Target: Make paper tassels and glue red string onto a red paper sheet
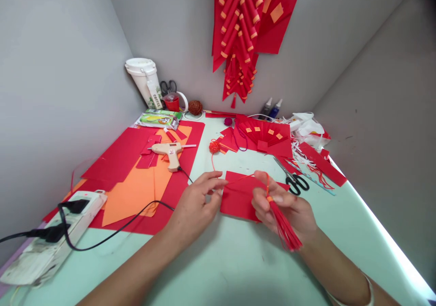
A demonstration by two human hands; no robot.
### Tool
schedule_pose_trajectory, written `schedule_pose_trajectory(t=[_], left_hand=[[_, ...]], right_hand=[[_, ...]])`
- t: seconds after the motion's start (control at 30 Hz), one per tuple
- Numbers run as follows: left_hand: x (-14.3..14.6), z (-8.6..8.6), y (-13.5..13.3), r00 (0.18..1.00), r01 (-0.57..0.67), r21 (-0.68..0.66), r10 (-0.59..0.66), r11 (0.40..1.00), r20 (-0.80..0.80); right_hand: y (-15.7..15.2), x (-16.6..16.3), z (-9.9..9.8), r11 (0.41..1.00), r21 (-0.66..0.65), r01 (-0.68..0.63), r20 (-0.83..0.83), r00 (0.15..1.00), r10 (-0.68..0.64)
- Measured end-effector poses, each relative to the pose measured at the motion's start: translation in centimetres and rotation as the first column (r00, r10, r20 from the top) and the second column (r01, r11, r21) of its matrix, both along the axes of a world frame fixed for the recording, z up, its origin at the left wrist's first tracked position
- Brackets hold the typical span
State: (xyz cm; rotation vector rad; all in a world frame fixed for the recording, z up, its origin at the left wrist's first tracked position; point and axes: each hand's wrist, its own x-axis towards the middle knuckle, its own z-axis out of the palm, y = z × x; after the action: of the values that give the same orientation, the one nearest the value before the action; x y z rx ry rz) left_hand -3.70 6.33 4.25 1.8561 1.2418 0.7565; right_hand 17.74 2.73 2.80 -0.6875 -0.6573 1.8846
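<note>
At the far left, a white power strip (90,201) is sitting with black plugs in it, and a black cord (127,226) is looping across to the left wrist, crossing the near side of the workspace. Beyond it, red sheets (119,149) and orange paper (134,197) are overlapping, with a cream glue gun (170,150) lying on top. A white container (141,76) is standing at the back, behind a green packet (160,119). The left hand (197,204) is curving its fingers where a red thread (242,177) is meeting the fingertips (whether they are pinching it, I cannot tell). A ball of red yarn (214,146) is resting past that hand, and a red card (238,201) is lying between and partly beneath both hands. The right hand (289,206) is gripping a red tassel (284,224) near its orange-bound top, its strands hanging over the palm side. Further right, black-handled scissors (289,176) are lying open near a ruler (316,181), with a pleated red fan (265,132) spreading behind. The pale green table (238,260) is meeting grey walls (180,38), where a red firecracker decoration (238,20) is hanging.
</note>
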Motion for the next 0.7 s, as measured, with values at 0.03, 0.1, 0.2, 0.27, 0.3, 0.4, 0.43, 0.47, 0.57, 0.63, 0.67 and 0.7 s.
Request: schedule_pose_trajectory(t=[0.03, 0.1, 0.2, 0.27, 0.3, 0.4, 0.43, 0.47, 0.57, 0.63, 0.67, 0.7], left_hand=[[-0.1, 0.1, 0.0, 0.999, -0.039, 0.014, 0.038, 0.999, 0.029], [-0.2, 0.3, 0.0, 0.986, -0.135, 0.018, 0.132, 0.991, 0.099], [-0.2, 0.7, -0.1, 0.960, -0.220, -0.046, 0.225, 0.974, 0.169], [-0.1, 0.9, -0.3, 0.969, -0.156, -0.106, 0.173, 0.982, 0.176], [0.0, 1.0, -0.4, 0.978, -0.097, -0.144, 0.122, 0.985, 0.172], [0.5, 1.3, -0.8, 0.987, 0.077, -0.256, -0.038, 0.964, 0.155], [0.6, 1.4, -0.9, 0.988, 0.113, -0.268, -0.078, 0.957, 0.137], [0.7, 1.5, -1.0, 0.987, 0.140, -0.266, -0.113, 0.954, 0.115], [1.1, 1.7, -1.3, 0.980, 0.197, -0.218, -0.189, 0.956, 0.056], [1.3, 1.6, -1.4, 0.976, 0.218, -0.192, -0.214, 0.957, 0.040], [1.3, 1.5, -1.5, 0.975, 0.223, -0.180, -0.221, 0.958, 0.034], [1.4, 1.4, -1.5, 0.974, 0.226, -0.168, -0.225, 0.959, 0.026]], right_hand=[[0.2, 0.1, 0.0, 0.998, 0.002, 0.057, 0.013, 0.998, -0.057], [0.4, 0.2, 0.0, 0.990, 0.010, 0.140, 0.050, 0.989, -0.140], [0.6, 0.1, -0.3, 0.983, 0.053, 0.174, 0.109, 0.978, -0.179], [0.5, -0.2, -0.5, 0.981, 0.098, 0.169, 0.162, 0.970, -0.183], [0.4, -0.4, -0.7, 0.979, 0.118, 0.168, 0.197, 0.962, -0.189], [0.2, -0.7, -1.1, 0.971, 0.173, 0.166, 0.308, 0.927, -0.213], [0.2, -0.8, -1.3, 0.967, 0.195, 0.161, 0.340, 0.914, -0.221], [0.1, -0.9, -1.4, 0.964, 0.217, 0.154, 0.367, 0.902, -0.226], [0.0, -1.2, -1.6, 0.957, 0.259, 0.132, 0.419, 0.877, -0.234], [-0.1, -1.3, -1.6, 0.957, 0.265, 0.120, 0.438, 0.869, -0.231], [-0.1, -1.4, -1.5, 0.957, 0.265, 0.115, 0.445, 0.866, -0.228], [-0.2, -1.5, -1.5, 0.958, 0.264, 0.110, 0.451, 0.864, -0.223]])
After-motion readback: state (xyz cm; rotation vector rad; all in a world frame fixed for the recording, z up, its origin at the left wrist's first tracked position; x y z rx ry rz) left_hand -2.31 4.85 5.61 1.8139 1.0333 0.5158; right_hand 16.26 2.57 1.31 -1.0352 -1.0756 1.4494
